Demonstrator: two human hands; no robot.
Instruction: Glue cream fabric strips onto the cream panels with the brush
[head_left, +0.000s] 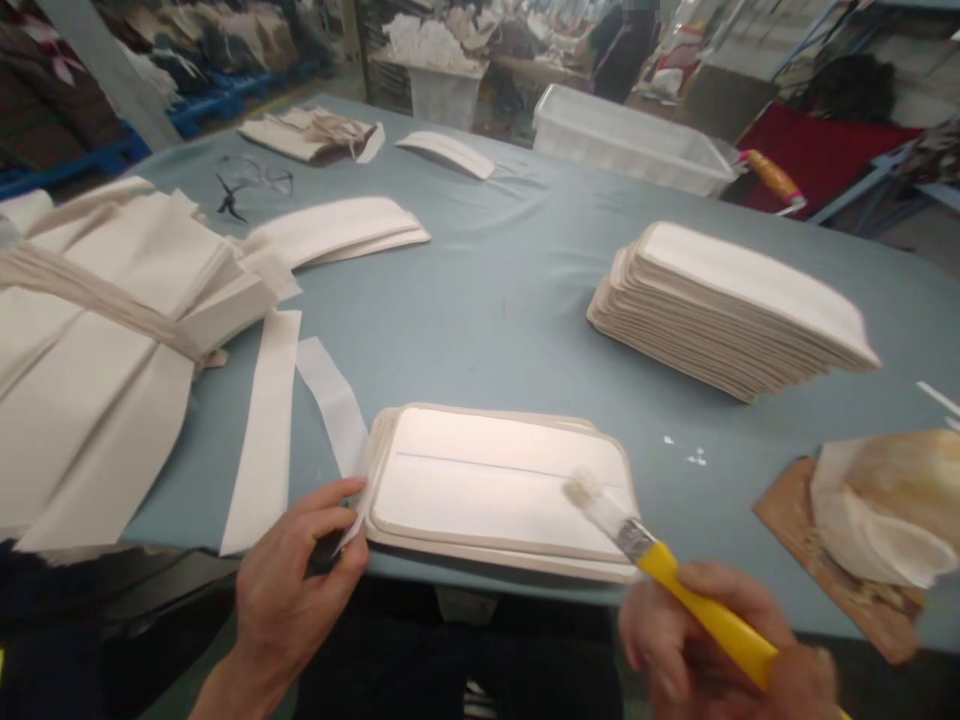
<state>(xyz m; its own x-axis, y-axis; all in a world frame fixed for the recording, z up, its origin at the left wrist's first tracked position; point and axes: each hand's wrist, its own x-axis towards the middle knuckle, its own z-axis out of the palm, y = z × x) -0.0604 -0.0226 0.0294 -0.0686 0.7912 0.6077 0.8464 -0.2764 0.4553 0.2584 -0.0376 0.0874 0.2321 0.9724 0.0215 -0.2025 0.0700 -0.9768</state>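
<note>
My right hand (720,640) grips a paintbrush (720,620) by its yellow handle. Its pale bristles hover over or touch the right part of the top panel; which, I cannot tell. That white panel (480,505), with rounded corners and a thin blue line along it, tops a short stack with beige edges at the table's front. At the stack's left end, my left hand (307,560) pinches a thin white strip (334,405) between thumb and fingers. The strip's far end lies on the table. Beside it is a longer cream strip (262,440).
A tall stack of panels (727,310) stands at the right. Front right, a coated container (885,500) sits on a brown board (787,510). Bundled cream pieces (97,400) lie left, scissors (231,200) farther back. A white bin (630,140) stands behind the blue-grey table (495,320).
</note>
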